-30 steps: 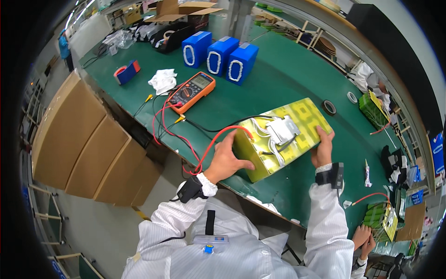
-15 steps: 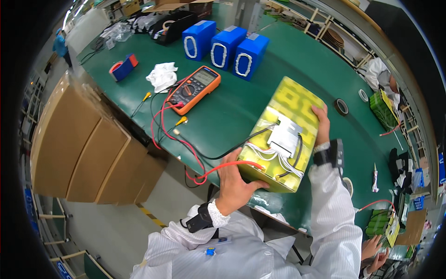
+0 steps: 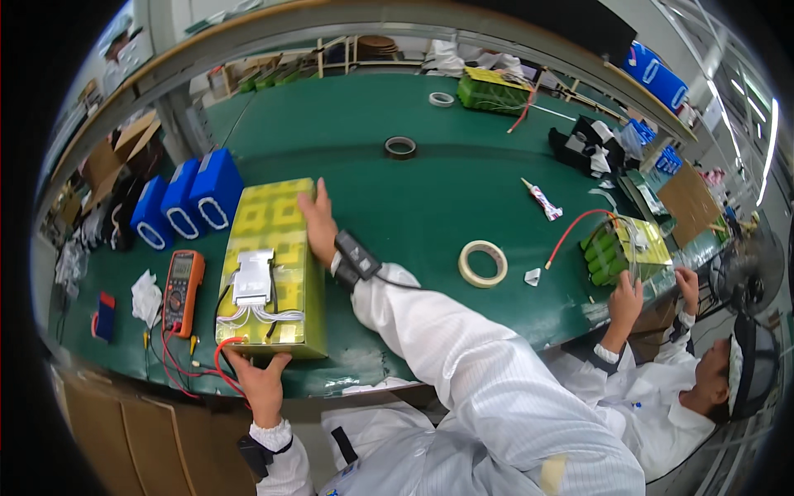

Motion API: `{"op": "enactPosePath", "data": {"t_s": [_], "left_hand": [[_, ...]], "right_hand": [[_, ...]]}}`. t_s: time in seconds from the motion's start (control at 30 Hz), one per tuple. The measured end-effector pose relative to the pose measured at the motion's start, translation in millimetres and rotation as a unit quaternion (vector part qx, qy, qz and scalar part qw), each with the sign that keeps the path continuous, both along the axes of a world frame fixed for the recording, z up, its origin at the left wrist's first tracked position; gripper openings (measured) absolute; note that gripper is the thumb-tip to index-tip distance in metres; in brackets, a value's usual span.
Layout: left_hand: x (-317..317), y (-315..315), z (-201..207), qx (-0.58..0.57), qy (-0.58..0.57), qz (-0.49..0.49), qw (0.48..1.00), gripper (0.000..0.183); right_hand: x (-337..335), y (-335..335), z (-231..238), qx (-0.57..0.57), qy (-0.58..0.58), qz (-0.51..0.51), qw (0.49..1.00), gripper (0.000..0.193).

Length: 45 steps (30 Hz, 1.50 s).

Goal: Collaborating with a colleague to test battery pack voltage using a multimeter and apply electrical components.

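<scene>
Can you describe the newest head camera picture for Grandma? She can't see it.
A person's left hand and right hand are on a yellow block with white wires, over a green table. Left of it are an orange multimeter and three blue blocks; to the right, past cream tape, a co-worker's hands are at a green-and-yellow block.

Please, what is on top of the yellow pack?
On the yellow pack sits a silvery-white module, with white wires fanning from its near end. Whatever lies directly beneath the module is covered and cannot be seen.
</scene>
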<state>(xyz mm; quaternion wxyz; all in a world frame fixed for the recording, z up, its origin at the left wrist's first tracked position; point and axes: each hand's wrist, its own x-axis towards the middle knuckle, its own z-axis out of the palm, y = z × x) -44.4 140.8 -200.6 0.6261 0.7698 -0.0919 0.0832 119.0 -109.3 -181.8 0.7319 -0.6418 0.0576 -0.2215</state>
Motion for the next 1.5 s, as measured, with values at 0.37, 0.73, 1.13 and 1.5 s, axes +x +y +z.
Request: {"op": "enactPosePath", "data": {"t_s": [0.37,0.73,1.13,1.5], "left_hand": [[-37.8,10.1,-26.4,0.139,-0.07,0.089,0.984,0.085],[-92.3,-34.4,-32.7,0.305,-0.155,0.057,0.938,0.094],[-102.2,-30.7,-27.6,0.349,-0.167,0.086,0.918,0.039],[-63.5,-62.5,-9.7,0.226,-0.18,0.013,0.957,0.017]], "right_hand": [[-157.1,43.2,25.1,0.023,0.041,0.218,0.975,0.08],[-283.5,-13.8,-4.2,0.158,0.111,0.158,0.968,0.069],[-263.7,-61.3,31.6,0.136,0.079,0.092,0.983,0.072],[-237.3,-133.2,47.4,0.094,0.042,0.022,0.994,0.053]]}}
